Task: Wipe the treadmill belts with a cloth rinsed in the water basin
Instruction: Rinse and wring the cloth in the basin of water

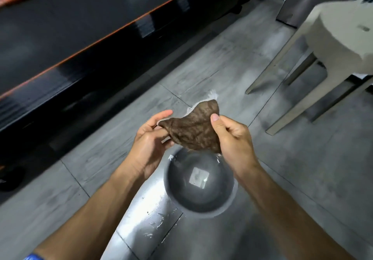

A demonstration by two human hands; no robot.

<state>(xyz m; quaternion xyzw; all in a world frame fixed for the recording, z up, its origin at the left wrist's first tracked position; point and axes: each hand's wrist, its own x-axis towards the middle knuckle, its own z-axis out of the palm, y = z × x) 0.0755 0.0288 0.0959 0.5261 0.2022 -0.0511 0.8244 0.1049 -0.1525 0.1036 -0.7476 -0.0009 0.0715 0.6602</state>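
Both hands hold the brown cloth mid-frame above the basin: left hand fingers curled on one edge, right hand pinching the other, probably so drips land inside. Treadmill belt upper left.

Your left hand and right hand hold a crumpled brown cloth above the round grey water basin at six o'clock.

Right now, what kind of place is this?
Likely a gym or home workout room: black treadmill with orange trim, grey tiled floor, white plastic stool beside it.
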